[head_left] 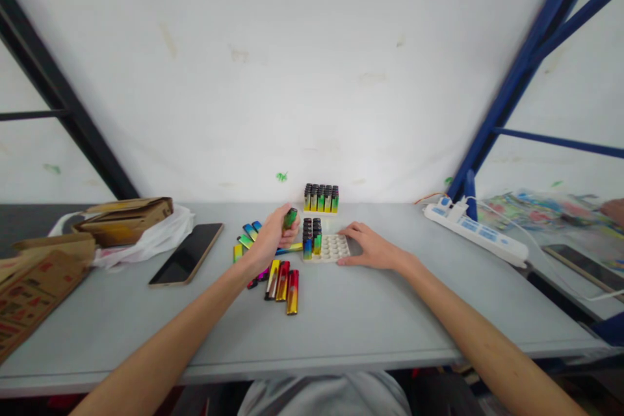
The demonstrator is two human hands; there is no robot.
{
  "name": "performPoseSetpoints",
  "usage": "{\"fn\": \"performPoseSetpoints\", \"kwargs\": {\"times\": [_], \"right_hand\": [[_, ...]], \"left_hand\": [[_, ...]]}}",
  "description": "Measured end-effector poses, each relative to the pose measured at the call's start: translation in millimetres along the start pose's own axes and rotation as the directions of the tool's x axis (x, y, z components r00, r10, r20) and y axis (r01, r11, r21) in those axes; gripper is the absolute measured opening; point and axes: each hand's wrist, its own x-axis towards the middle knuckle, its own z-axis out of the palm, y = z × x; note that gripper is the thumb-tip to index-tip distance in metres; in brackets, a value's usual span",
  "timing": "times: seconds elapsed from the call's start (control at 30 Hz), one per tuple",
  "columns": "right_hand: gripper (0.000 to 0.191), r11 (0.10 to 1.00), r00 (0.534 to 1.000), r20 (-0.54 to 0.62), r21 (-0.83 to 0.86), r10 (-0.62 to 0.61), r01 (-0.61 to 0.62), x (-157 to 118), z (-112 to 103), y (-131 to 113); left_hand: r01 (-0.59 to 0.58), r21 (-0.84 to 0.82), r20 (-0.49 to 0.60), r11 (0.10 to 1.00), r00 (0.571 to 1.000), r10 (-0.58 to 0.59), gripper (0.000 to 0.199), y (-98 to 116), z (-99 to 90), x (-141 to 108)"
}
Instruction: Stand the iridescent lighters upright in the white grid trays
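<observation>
My left hand (275, 234) is closed around a green lighter (289, 219), raised over loose lighters on the grey table. Just right of it, a white tray (335, 249) with round holes holds two columns of upright lighters (312, 238) at its left side; its other holes show bare. My right hand (368, 247) rests at the tray's right edge, thumb and fingers apart. Several loose lighters lie below and left of my left hand, among them a red and gold one (292, 292). Behind stands a full rack of upright lighters (321, 199).
A phone (187, 255), a plastic bag (168, 232) and cardboard boxes (130, 220) lie at left. A power strip (475, 234) with cables is at right. Beyond the blue frame are another phone (587, 266), colourful packets (541, 214) and a person's hand (614, 210).
</observation>
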Motion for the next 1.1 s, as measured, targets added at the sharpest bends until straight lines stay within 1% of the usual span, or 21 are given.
{"fn": "performPoseSetpoints", "kwargs": {"times": [0.07,0.13,0.23,0.33,0.47,0.53,0.6,0.67,0.73,0.8,0.87,0.97,1.03,1.1], "right_hand": [[0.070,1.000,1.000,-0.003,0.002,-0.002,0.002,0,0,0],[0.069,1.000,1.000,-0.008,0.005,-0.005,0.005,0,0,-1],[0.069,1.000,1.000,-0.011,0.005,0.002,-0.002,0,-1,-2],[0.070,1.000,1.000,-0.009,0.000,0.008,-0.008,1,-2,-4],[0.071,1.000,1.000,-0.009,-0.007,0.005,-0.005,1,-2,-4],[0.069,1.000,1.000,-0.009,-0.002,0.004,-0.004,1,-2,-4],[0.068,1.000,1.000,-0.011,0.005,0.005,-0.005,1,-2,-4],[0.066,1.000,1.000,-0.016,0.006,0.004,-0.004,1,-2,-4],[0.065,1.000,1.000,-0.018,0.000,0.002,-0.002,1,-2,-5],[0.065,1.000,1.000,-0.016,-0.008,0.005,-0.005,1,-2,-6],[0.065,1.000,1.000,-0.014,-0.016,0.010,-0.010,1,-3,-7],[0.064,1.000,1.000,-0.008,-0.015,0.002,-0.002,0,-4,-9],[0.064,1.000,1.000,-0.008,-0.009,-0.004,0.004,0,-4,-9],[0.065,1.000,1.000,-0.010,-0.006,-0.005,0.005,0,-4,-8]], "left_hand": [[-0.001,-0.034,0.012,0.999,1.000,0.002,0.047,3,0.6,-1],[-0.046,-0.047,0.021,0.998,0.999,0.047,0.041,5,1.8,-2],[-0.202,0.013,0.027,0.979,0.979,0.202,0.027,7,5.3,-6],[-0.315,0.125,0.058,0.941,0.949,0.310,0.022,10,11.1,-13],[-0.356,0.210,0.110,0.911,0.934,0.339,0.026,16,18.8,-21],[-0.375,0.284,0.146,0.883,0.927,0.347,0.026,15,20.0,-22],[-0.428,0.381,0.193,0.820,0.904,0.382,0.023,12,18.7,-20],[-0.481,0.504,0.241,0.717,0.876,0.418,0.021,7,15.5,-16],[-0.492,0.631,0.265,0.600,0.864,0.429,0.019,2,11.2,-11],[-0.478,0.718,0.273,0.506,0.862,0.426,0.018,-2,6.6,-7],[-0.468,0.761,0.282,0.450,0.862,0.421,0.017,-5,2.1,-4],[-0.474,0.794,0.330,0.381,0.862,0.385,0.017,-8,-2.9,-2],[-0.494,0.803,0.372,0.333,0.852,0.368,0.019,-8,-4.0,-3],[-0.526,0.800,0.415,0.289,0.833,0.365,0.021,-7,-3.0,-6]]}}
